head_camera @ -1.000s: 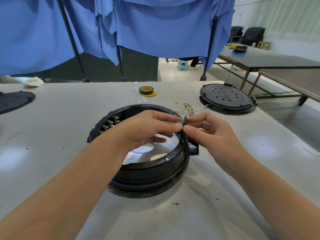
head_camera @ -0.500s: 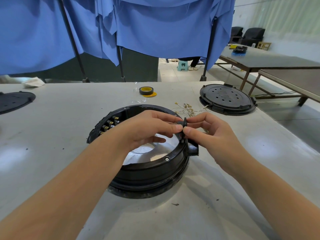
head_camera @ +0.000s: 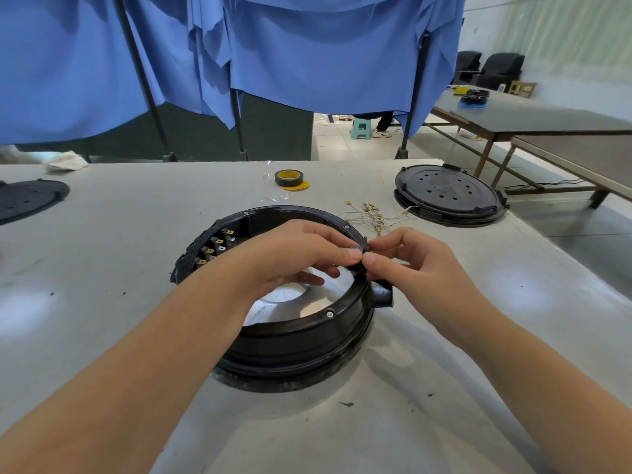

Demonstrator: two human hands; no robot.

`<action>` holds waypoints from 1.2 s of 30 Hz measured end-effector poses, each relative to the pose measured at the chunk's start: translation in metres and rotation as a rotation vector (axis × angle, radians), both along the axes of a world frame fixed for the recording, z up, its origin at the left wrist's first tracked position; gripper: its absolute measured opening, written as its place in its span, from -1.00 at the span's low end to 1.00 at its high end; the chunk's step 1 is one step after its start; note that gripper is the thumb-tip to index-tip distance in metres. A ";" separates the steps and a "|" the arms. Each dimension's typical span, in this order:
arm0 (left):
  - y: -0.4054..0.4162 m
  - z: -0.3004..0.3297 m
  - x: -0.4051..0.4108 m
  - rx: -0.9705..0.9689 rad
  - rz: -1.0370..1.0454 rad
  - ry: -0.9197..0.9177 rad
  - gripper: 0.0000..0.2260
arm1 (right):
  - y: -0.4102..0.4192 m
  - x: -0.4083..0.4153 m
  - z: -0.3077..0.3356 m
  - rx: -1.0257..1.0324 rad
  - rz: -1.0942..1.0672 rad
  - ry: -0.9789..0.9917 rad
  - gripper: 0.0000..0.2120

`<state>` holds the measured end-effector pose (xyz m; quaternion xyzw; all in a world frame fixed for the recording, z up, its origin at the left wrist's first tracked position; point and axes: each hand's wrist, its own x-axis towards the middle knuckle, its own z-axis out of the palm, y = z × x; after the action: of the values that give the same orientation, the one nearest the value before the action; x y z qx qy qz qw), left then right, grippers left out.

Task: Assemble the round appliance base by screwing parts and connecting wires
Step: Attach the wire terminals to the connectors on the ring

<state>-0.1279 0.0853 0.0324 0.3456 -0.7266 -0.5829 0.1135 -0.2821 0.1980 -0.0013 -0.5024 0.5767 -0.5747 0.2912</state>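
A round black appliance base [head_camera: 290, 340] sits open side up in the middle of the grey table, with brass terminals [head_camera: 213, 249] along its inner left wall and a silver floor inside. My left hand [head_camera: 294, 254] and my right hand [head_camera: 410, 268] meet over the base's right rim. Both pinch a small black part [head_camera: 359, 249] between thumb and fingertips, right at the rim. A black socket lug [head_camera: 381, 295] sticks out of the base just below my right hand.
A heap of thin wires with brass connectors [head_camera: 369, 215] lies behind the base. A roll of black tape [head_camera: 290, 178] sits farther back, a black round cover [head_camera: 448, 198] at right, another black cover [head_camera: 25, 200] at far left. Blue cloth hangs behind the table.
Both hands stay pinched on the small black part at the rim; they have shifted only very slightly. The base has not moved.
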 end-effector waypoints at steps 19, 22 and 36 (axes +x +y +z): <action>-0.005 -0.004 -0.004 -0.024 -0.001 -0.078 -0.80 | 0.000 0.003 0.002 0.123 -0.065 0.077 -0.85; -0.005 -0.005 -0.006 -0.006 0.015 -0.086 -0.80 | -0.001 0.004 -0.002 0.104 -0.103 0.030 -0.91; -0.003 -0.003 -0.009 0.072 0.002 -0.092 -0.80 | -0.003 0.000 0.001 0.108 0.017 0.055 -0.52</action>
<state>-0.1367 0.0827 0.0294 0.3768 -0.7093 -0.5919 0.0680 -0.2822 0.1953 -0.0004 -0.5065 0.6103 -0.5261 0.3068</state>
